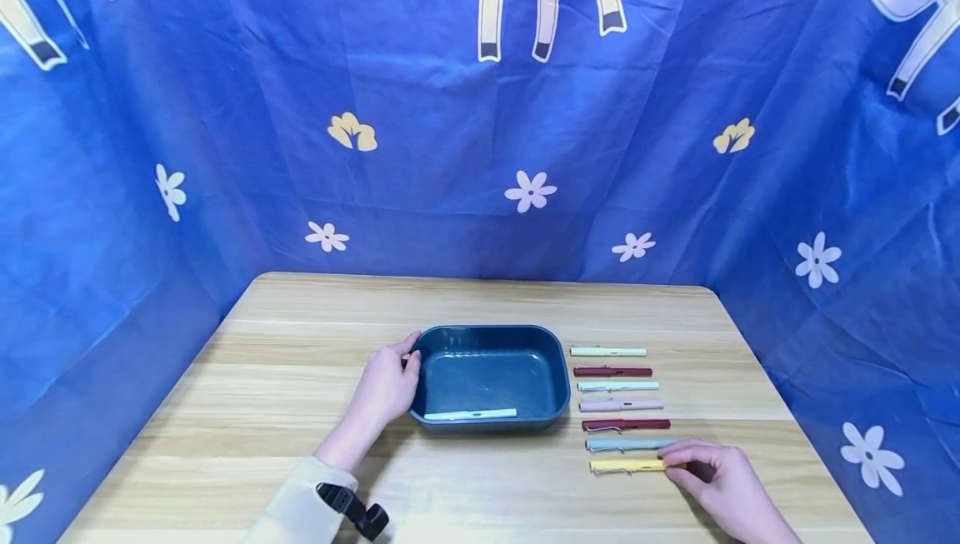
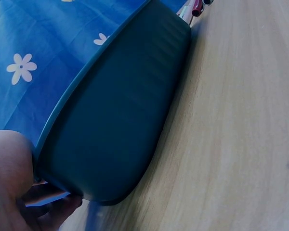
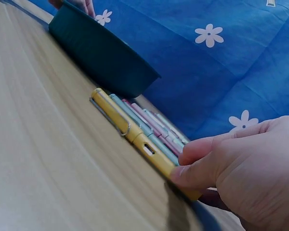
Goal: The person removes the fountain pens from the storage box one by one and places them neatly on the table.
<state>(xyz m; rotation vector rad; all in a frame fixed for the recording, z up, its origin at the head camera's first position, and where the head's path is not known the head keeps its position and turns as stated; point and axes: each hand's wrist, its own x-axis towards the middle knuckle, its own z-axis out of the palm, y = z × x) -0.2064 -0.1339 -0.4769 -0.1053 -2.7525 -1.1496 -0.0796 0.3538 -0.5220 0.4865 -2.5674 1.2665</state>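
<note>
A dark teal plastic basin [image 1: 491, 426] stands mid-table with one pale pen [image 1: 472, 415] lying along its near inner side. My left hand [image 1: 392, 381] grips the basin's left end, thumb and fingers at the rim. To the right of the basin, pens lie in a column, the nearest being a yellow pen [image 1: 626, 466] with a wire clip. Its right end is pinched between thumb and fingers of my right hand [image 1: 716, 477]; in the right wrist view the yellow pen [image 3: 118, 113] points toward the basin, close over the wood.
Beyond the yellow pen lie a blue-grey pen [image 1: 630, 445], a dark red pen [image 1: 626, 425], a lilac pen [image 1: 622, 405] and several more, roughly parallel. The wooden table [image 1: 300, 344] is bordered by a blue patterned curtain [image 1: 442, 219] at the back and sides.
</note>
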